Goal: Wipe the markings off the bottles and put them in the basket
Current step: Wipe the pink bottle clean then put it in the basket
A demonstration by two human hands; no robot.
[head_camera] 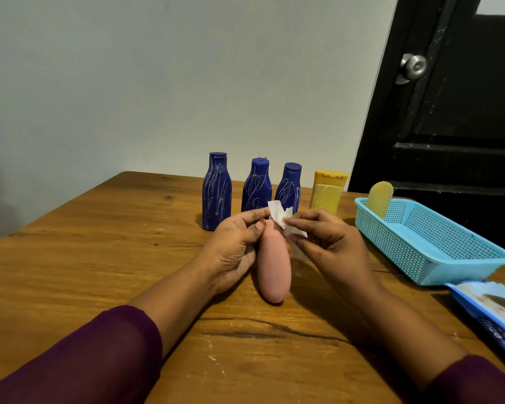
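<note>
Two dark purple sleeves [105, 354] enter from the near edge, over a brown wooden table [99, 258]. At the near right edge lies a blue and white packet [490, 313], partly cut off by the frame.

At mid-table the left hand [233, 246] grips the upper part of a pink bottle [274, 266], with its thumb against the bottle's far end and its fingers curled behind. The bottle points away from the person; whether its near end rests on the table cannot be told. No markings are visible on its facing side.

The right hand [330, 243] pinches a crumpled white tissue [280, 215] between thumb and forefinger, at the bottle's far end. The left forefinger touches the tissue's other edge.

To the right stands a light blue perforated basket [438, 258], with a pale yellow bottle [380, 198] leaning in its far corner.

Beyond the hands, three dark blue bottles stand upright in a row: left [217, 193], middle [256, 188] and right [288, 189]. All carry white scribbles.

Just beside the right one stands a yellow bottle [327, 191], cap uppermost.

Behind are a pale wall [187, 68] and a black door [464, 112] with a metal knob [414, 67].
</note>
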